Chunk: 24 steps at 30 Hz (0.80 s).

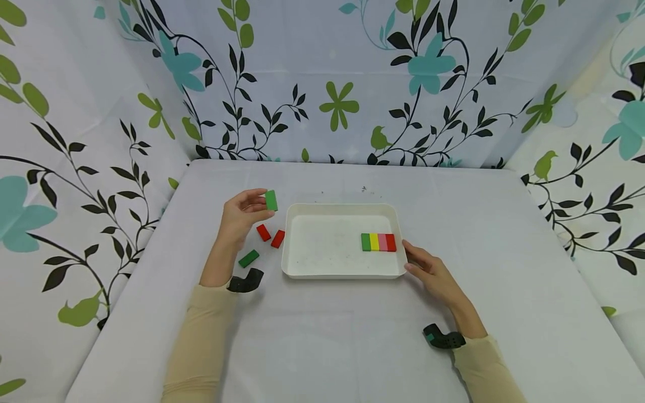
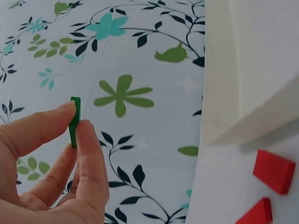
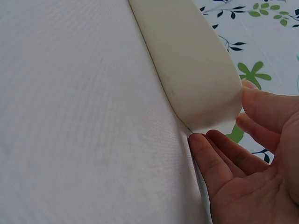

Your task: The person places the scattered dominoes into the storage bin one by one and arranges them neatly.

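Note:
My left hand (image 1: 242, 215) pinches a green block (image 1: 271, 200) between thumb and fingertips, raised above the table left of the white tray (image 1: 332, 268). The left wrist view shows that green block (image 2: 75, 122) edge-on between the fingers. My right hand (image 1: 430, 271) touches the tray's right end with its fingertips; in the right wrist view the fingers of the hand (image 3: 252, 172) rest against the outer wall near a corner of the tray (image 3: 191, 70). Inside the tray, toward the right, lies a tight row of blocks: green (image 1: 365, 242), yellow (image 1: 374, 242), pink (image 1: 382, 242) and red (image 1: 391, 242).
Two red blocks, one farther left (image 1: 263, 233) and one beside the tray (image 1: 277, 239), lie on the white table (image 1: 322, 336). A dark green block (image 1: 249, 258) lies nearer, by the left wrist. Leaf-patterned curtains (image 1: 312, 73) surround the table at the back and sides.

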Motion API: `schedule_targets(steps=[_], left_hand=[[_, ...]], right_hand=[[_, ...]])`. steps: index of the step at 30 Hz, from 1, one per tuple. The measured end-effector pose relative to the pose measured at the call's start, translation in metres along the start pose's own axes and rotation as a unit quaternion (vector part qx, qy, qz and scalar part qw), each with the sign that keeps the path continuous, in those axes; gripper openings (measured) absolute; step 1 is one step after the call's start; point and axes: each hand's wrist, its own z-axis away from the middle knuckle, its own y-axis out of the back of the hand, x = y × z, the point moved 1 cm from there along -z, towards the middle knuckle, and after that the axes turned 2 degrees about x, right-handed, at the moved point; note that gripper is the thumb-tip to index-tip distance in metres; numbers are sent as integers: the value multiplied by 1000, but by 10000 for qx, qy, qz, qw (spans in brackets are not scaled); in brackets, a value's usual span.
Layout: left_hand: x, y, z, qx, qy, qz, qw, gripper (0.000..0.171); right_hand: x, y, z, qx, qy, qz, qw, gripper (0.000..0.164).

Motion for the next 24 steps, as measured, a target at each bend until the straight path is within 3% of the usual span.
schedule_targets(steps=[6,12,16,24], left_hand=[[10,-42,-4,-704,55,297,9971,55],[7,-80,-8,-1231,264,509,9907,54],[0,-101,-11,-1429,541,423,9873,53],[-19,-131,-14,-1456,955,98,9847,51]], right_hand=[[-1,1,0,8,18,-36,10000,56],[-2,1,0,15,76,-89,9999,56],[-2,0,0,30,79,-112,9999,56],[-1,0,0,-1,10,-139,9999,57]])
